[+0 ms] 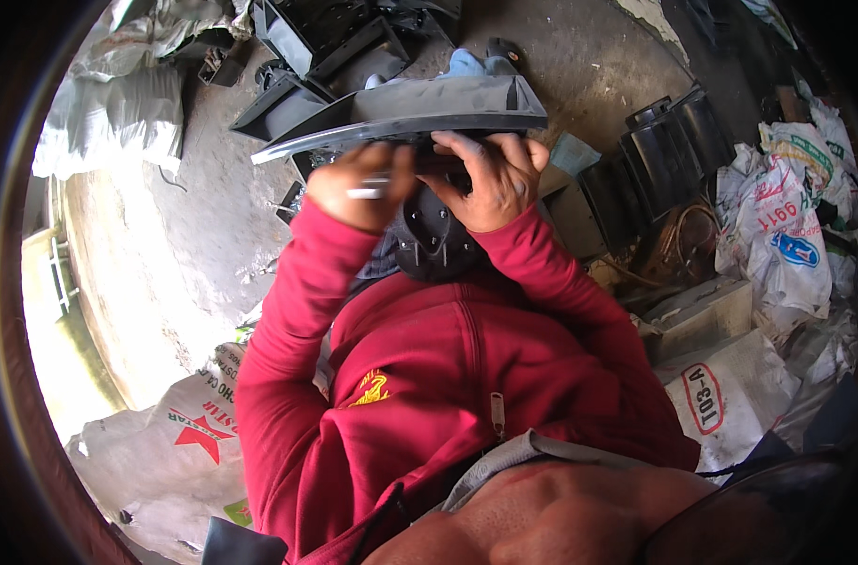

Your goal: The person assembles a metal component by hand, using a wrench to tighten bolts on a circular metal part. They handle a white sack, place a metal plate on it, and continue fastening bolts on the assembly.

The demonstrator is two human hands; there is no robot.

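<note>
A large black plastic casing [419,104] with a long curved front edge lies tilted across the lap. My right hand [497,179] is closed on its near edge, fingers bent over the rim and thumb pointing inward. My left hand [363,184] is at the same edge, further left. Motion blurs its fingers, so I cannot tell whether they hold anything; a bright silvery band shows across them. Below and between the hands sits a dark part [435,235] with several small shiny screw heads or studs. The casing's underside is mostly hidden by the hands.
More black plastic casings [353,56] lie piled on the concrete floor ahead, with others [669,151] standing at the right. White sacks lie at the right [777,226] and lower left [165,443]. A pale box [697,320] stands near my right elbow. Clear plastic wrapping [118,118] lies at the far left.
</note>
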